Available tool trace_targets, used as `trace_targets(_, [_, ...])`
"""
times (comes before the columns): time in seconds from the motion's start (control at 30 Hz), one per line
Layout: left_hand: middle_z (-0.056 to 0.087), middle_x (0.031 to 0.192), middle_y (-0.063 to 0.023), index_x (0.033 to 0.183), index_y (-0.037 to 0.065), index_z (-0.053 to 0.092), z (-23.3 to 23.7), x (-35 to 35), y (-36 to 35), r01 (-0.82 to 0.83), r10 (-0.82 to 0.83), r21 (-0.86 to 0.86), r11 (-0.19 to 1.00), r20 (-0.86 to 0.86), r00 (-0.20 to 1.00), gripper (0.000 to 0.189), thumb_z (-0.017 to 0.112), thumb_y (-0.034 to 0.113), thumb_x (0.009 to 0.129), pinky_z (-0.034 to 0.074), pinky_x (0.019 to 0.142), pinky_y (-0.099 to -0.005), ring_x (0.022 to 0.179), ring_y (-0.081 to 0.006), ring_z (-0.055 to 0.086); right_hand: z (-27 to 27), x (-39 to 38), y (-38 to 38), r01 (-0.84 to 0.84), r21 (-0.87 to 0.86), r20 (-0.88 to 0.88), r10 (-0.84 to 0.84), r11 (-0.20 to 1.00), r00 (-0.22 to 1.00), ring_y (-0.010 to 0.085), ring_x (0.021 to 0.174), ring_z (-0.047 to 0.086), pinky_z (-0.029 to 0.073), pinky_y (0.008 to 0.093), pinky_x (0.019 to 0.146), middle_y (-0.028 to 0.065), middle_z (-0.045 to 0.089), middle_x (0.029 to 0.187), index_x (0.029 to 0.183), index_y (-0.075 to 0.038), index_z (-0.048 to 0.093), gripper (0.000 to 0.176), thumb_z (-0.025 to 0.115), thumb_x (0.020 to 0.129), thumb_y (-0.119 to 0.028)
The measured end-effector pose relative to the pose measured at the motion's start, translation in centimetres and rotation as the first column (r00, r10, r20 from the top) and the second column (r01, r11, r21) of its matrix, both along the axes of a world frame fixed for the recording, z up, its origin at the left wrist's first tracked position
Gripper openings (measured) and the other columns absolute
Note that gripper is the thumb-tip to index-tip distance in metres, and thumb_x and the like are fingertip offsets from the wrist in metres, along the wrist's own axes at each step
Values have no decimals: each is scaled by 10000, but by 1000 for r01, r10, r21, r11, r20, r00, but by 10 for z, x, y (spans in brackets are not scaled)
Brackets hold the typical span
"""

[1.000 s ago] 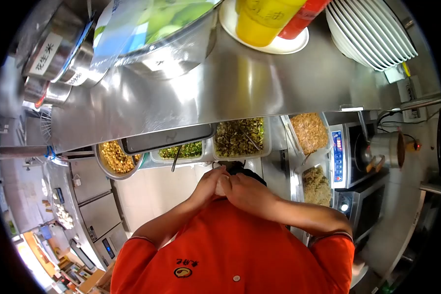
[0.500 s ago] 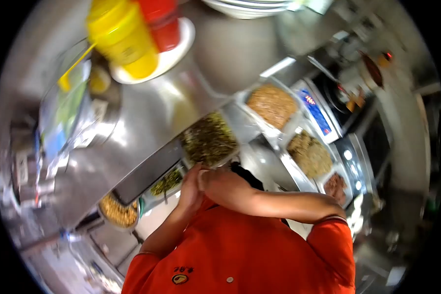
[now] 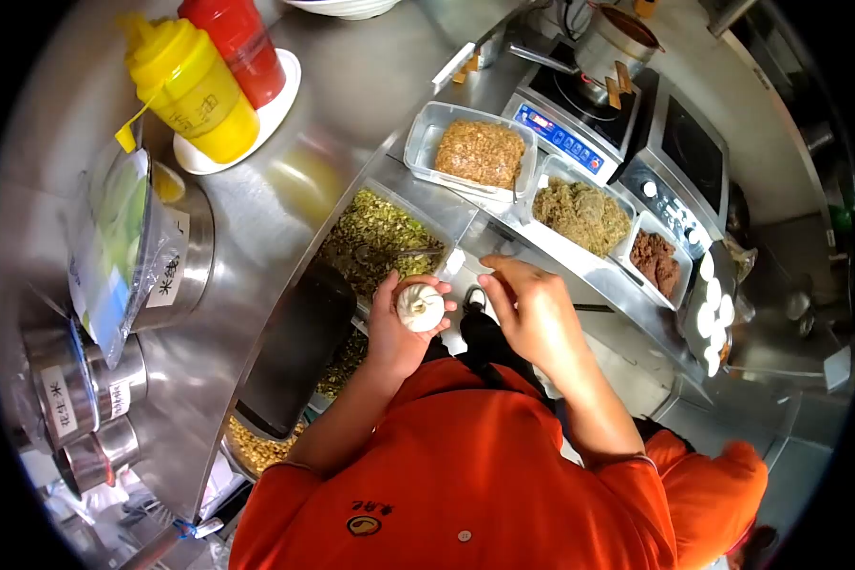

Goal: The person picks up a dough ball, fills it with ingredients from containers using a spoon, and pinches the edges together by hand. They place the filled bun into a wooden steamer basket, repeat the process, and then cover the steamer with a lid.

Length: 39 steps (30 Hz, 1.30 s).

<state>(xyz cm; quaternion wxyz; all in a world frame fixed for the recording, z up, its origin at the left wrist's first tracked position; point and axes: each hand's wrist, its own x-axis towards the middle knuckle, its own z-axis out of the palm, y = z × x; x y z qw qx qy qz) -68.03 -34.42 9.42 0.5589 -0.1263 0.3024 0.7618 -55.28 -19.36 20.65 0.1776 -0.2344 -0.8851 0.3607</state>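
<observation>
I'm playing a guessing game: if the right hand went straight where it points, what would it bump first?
Probably the tub of chopped greens, though depth is unclear from this view.

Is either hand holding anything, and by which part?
The left hand holds a white bun around its sides, pleats facing the camera; the right hand holds nothing visible.
</observation>
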Motion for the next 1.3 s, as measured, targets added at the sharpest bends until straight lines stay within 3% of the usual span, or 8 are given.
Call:
trace_targets(0.17, [689,933,-144,1019,30,679,6,24,20,85,-87,122,989,11,996,576,359,506,1063,535,642,-396,835,-289,651,4,44,-5,72,-112,46,-67,991,997,429,870,676,549,460,781,237,692,950,1105,29,679,272,717,903,-149])
trace_targets(0.37, [690,961,-153,1083,3,627,36,84,62,275,-268,77,958,-90,959,642,261,531,1080,573,788,-451,879,-297,687,26,106,-2,80,-118,-86,-91,990,992,391,860,632,529,445,779,178,650,891,1085,-8,686,244,724,885,-142])
trace_targets(0.5, [685,1027,-152,1117,-1,615,41,135,88,426,-415,110,898,-113,903,640,253,525,1085,543,859,-403,954,-299,684,27,164,7,179,-63,-111,-185,982,976,379,870,626,527,447,786,165,652,900,1062,-13,686,210,706,875,-105])
trace_targets(0.67, [686,1029,-81,1102,27,635,35,203,114,623,-609,14,782,-201,768,570,311,496,1091,529,865,-350,954,-174,665,24,242,11,278,10,-19,-277,961,961,343,872,638,541,411,787,135,662,910,992,-9,698,175,722,835,-83])
trace_targets(0.8, [683,1030,-78,1079,28,643,30,248,131,755,-738,-14,656,-224,637,541,347,480,1088,525,873,-344,965,-172,660,22,294,9,320,82,70,-326,944,943,325,857,640,544,397,783,131,656,896,983,-1,683,177,688,815,-58])
trace_targets(1.07, [661,1007,-44,1060,57,642,29,305,167,915,-914,-138,380,-211,348,503,364,476,1081,531,867,-325,953,-148,646,22,344,-2,295,413,297,-434,861,851,255,897,643,539,351,814,97,637,944,939,-22,656,180,624,771,-76])
trace_targets(1.2, [665,984,-47,1036,72,641,27,326,190,976,-973,-89,197,-136,184,492,364,477,1077,549,808,-322,907,-155,657,26,357,-8,431,386,351,-562,816,749,276,891,650,547,366,799,118,650,934,967,-12,659,192,642,781,-56])
trace_targets(1.3, [672,951,-63,1026,73,642,22,344,204,991,-991,5,134,-29,134,519,344,496,1074,560,746,-352,858,-180,668,39,373,-19,791,91,40,-796,605,604,336,782,662,553,423,712,170,674,865,1107,20,671,242,685,867,-5])
